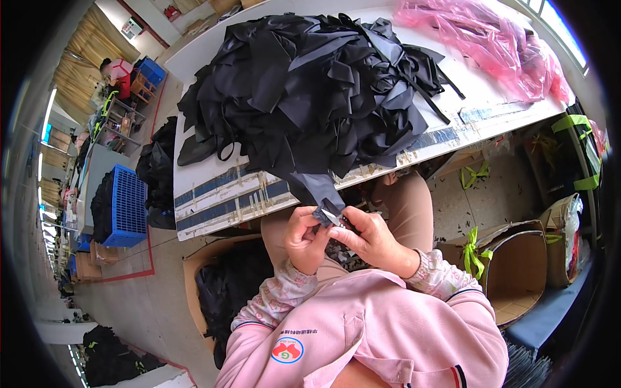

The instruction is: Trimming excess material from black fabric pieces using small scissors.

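My left hand (305, 240) pinches the end of a black fabric piece (317, 190), which hangs over the table's front edge from a big heap of black fabric pieces (304, 97). In my right hand (375, 242) is a small pair of thread snips (332, 217). Its pale metal blades lie against the fabric end, close to my left fingertips. The grip of the snips is mostly hidden by my right fingers. Both hands are close together above my lap.
The heap covers much of the white table (223, 210), whose front edge is taped. Pink plastic wrapping (485, 45) lies at the far right. An open cardboard box (517, 271) stands right, another box of black fabric (233, 284) left. Beyond are a blue crate (129, 210) and a co-worker (119, 72).
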Action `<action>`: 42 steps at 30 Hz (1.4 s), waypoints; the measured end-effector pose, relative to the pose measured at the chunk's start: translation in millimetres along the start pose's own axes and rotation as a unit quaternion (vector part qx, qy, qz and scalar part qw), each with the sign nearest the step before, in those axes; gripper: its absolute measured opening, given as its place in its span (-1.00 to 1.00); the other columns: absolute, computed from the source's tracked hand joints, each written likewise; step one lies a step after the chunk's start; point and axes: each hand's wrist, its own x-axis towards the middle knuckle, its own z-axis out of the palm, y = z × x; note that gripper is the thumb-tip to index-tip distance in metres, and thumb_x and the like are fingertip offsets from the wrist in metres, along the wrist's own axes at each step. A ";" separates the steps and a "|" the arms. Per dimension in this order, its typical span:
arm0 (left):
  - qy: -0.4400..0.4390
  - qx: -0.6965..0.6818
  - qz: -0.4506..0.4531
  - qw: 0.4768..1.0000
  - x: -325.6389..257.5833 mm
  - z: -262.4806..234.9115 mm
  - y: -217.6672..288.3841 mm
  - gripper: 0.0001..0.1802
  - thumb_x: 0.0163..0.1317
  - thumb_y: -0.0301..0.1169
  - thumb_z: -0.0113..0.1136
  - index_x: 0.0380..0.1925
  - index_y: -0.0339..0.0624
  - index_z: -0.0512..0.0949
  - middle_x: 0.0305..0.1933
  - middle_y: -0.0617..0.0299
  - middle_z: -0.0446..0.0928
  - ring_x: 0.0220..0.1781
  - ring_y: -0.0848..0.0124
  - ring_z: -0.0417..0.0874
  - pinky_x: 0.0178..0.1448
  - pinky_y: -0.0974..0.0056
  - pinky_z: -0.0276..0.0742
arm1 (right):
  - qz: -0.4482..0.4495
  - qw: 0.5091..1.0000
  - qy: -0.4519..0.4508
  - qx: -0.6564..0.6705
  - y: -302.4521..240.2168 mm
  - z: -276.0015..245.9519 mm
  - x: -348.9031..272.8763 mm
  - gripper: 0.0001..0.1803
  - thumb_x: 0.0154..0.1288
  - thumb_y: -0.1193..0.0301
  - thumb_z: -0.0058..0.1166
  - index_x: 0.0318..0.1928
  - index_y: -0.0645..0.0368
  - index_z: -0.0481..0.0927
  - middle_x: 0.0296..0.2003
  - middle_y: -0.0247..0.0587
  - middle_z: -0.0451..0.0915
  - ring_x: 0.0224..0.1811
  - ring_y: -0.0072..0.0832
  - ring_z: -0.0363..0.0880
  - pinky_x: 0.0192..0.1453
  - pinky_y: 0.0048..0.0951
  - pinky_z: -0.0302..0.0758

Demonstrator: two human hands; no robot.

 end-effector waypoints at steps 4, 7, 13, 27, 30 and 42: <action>-0.005 0.019 0.000 1.000 -1.0 -0.8 -0.7 -0.87 0.13 -0.66 0.26 -0.33 -0.37 0.51 -0.11 0.22 0.46 -0.27 0.57 0.57 -0.21 0.49 0.48 | -0.003 1.000 0.003 -0.009 1.2 -0.7 -1.2 -0.69 0.32 0.29 0.20 -0.34 0.29 0.44 -0.65 -0.27 0.29 -0.56 -0.61 0.14 -0.54 -0.49 0.25; 0.001 0.008 0.020 1.000 0.0 1.8 -1.6 -0.85 0.14 -0.71 0.21 -0.28 -0.33 0.55 -0.08 0.18 0.50 -0.31 0.62 0.53 -0.32 0.54 0.41 | 0.001 1.000 0.003 -0.013 3.2 -1.3 -2.4 -0.69 0.32 0.30 0.19 -0.35 0.30 0.45 -0.66 -0.27 0.28 -0.56 -0.62 0.14 -0.54 -0.49 0.25; -0.001 0.010 0.021 1.000 0.1 2.8 -1.7 -0.84 0.15 -0.71 0.21 -0.27 -0.32 0.56 -0.08 0.19 0.49 -0.32 0.64 0.51 -0.33 0.55 0.39 | 0.003 1.000 0.012 0.007 2.9 -0.8 -3.9 -0.69 0.32 0.31 0.19 -0.36 0.30 0.44 -0.66 -0.27 0.25 -0.56 -0.63 0.12 -0.55 -0.49 0.23; -0.034 0.078 0.018 0.996 -4.1 -3.7 -3.3 -0.82 0.10 -0.58 0.36 -0.32 -0.33 0.54 -0.10 0.20 0.51 -0.34 0.63 0.53 -0.32 0.55 0.41 | 0.002 1.000 0.014 -0.013 -1.9 -3.7 -4.4 -0.63 0.29 0.23 0.21 -0.36 0.30 0.42 -0.69 -0.05 0.35 -0.68 -0.35 0.25 -0.57 -0.35 0.30; -0.040 0.078 0.018 0.996 -3.4 -3.9 -2.0 -0.83 0.10 -0.62 0.34 -0.32 -0.33 0.54 -0.10 0.19 0.51 -0.34 0.64 0.53 -0.32 0.56 0.41 | 0.014 1.000 0.009 -0.012 0.6 -4.2 -5.2 -0.65 0.29 0.25 0.20 -0.36 0.30 0.43 -0.69 -0.04 0.35 -0.68 -0.34 0.24 -0.57 -0.34 0.30; -0.109 -0.153 -0.085 0.978 12.6 -11.9 -0.9 -0.84 0.15 -0.76 0.17 -0.25 -0.40 0.53 -0.13 0.19 0.46 -0.13 0.50 0.54 -0.02 0.44 0.47 | 0.041 0.999 -0.022 0.014 1.5 -19.5 -5.9 -0.60 0.28 0.21 0.22 -0.42 0.31 0.43 -0.70 -0.11 0.29 -0.65 -0.49 0.15 -0.57 -0.37 0.25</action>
